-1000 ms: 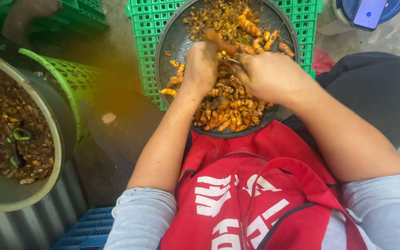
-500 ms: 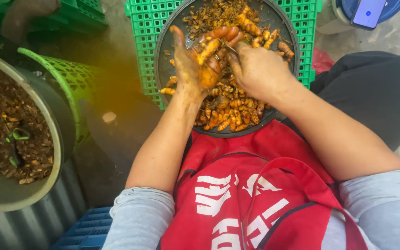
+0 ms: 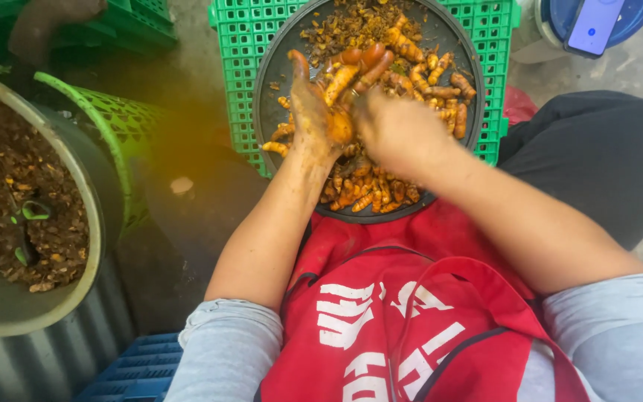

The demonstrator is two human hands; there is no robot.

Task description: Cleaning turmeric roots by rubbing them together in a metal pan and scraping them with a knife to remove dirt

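Turmeric root being held over a dark round pan

A turmeric root (image 3: 338, 80) is being cradled in the cupped left hand (image 3: 320, 112), palm up, above the pan (image 3: 271, 97) (so scraps are being caught); the right hand (image 3: 396, 132) is blurred, its finger state indiscernible.

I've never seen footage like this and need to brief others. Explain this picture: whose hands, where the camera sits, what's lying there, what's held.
There is no machine. The camera sits on a person's head, looking down at their own two bare hands above a red apron. The left hand, stained orange, holds an orange root piece in an open-palmed grip. The right hand works against it, blurred; what it holds cannot be told. Below lies a round dark tray of similar orange roots, on a green crate. At left, a large tub holds brown scraps.
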